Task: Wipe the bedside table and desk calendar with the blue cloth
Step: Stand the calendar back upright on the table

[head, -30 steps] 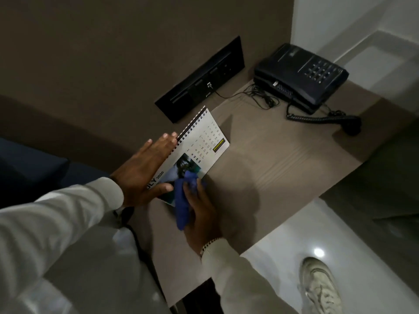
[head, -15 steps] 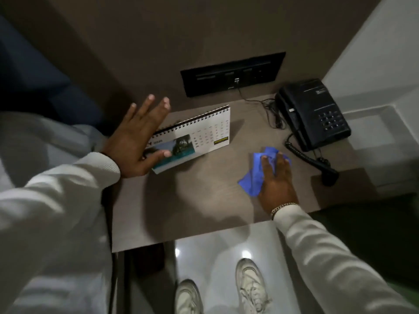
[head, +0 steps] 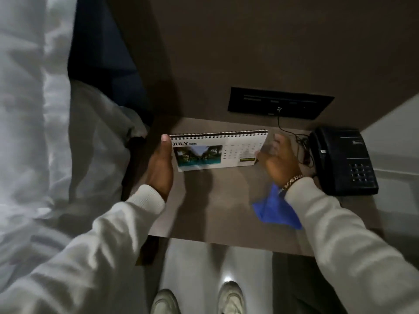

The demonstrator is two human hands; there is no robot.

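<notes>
The desk calendar (head: 210,152), white with a spiral top, a July page and a pool photo, stands upright on the brown bedside table (head: 215,211). My left hand (head: 159,168) grips its left edge, thumb on the front. My right hand (head: 278,162), blurred, is at its right edge with the thumb on the front corner and the fingers behind. The blue cloth (head: 276,209) sticks out from under my right wrist over the table's front right; I cannot tell whether the hand grips it.
A black telephone (head: 342,159) sits at the table's right end, its cable running to a black wall panel (head: 278,103) above the table. White bed linen (head: 34,132) fills the left. My shoes (head: 231,298) stand on the glossy floor below the table's front edge.
My right hand left the table top and rose to the calendar's right edge, the cloth trailing under the wrist. My left hand went from flat against the calendar to gripping its left edge.
</notes>
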